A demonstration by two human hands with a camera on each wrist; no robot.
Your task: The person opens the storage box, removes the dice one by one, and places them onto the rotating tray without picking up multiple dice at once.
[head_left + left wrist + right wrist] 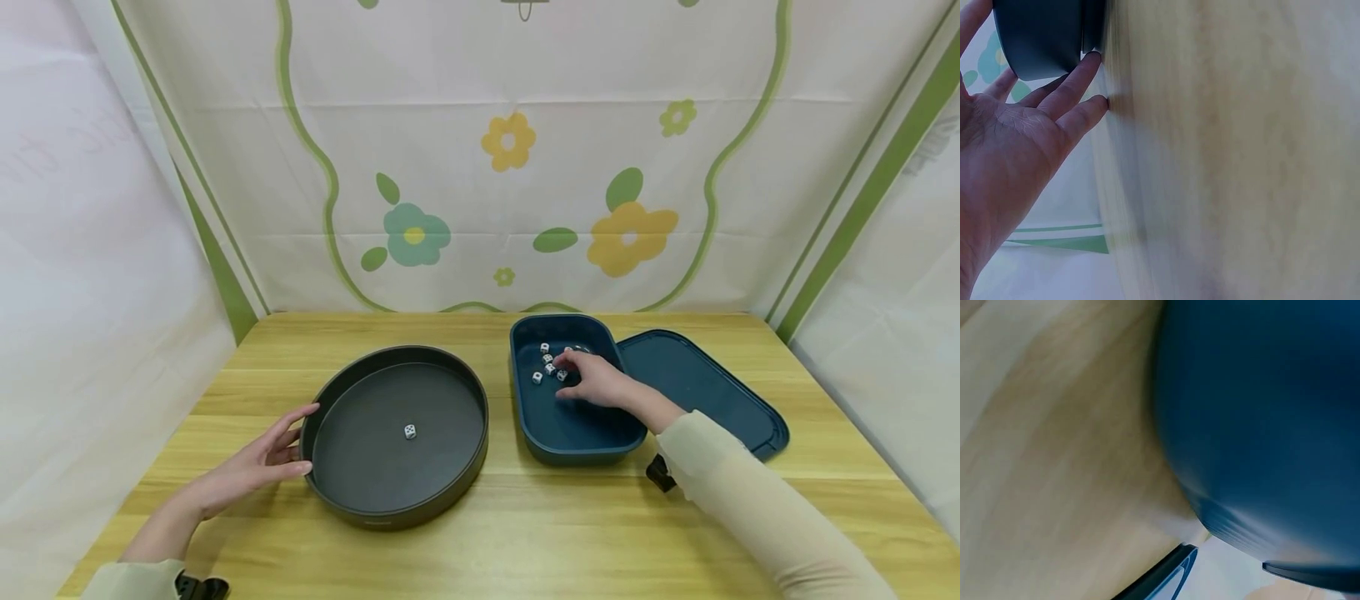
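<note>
At far left, can see the left hand (247,471) with its fingers spread and rather straight, touching the wall of the dark round pan (375,479) without gripping it. Inside this pan, near the middle of its floor, can find only one die (410,432). Further right, in the deep blue box (551,429), can see several loose dice (537,377). Just over them, the right hand (600,383), with thumb and forefinger apart; cannot tell of anything under its palm. At far right, already off and just beside the box: the blue lid (705,387). As for progress, cannot judge surely the direction of transfer. If from box to pan, seemingly one die done and several left; if reversed, probably nearly finished.
</note>
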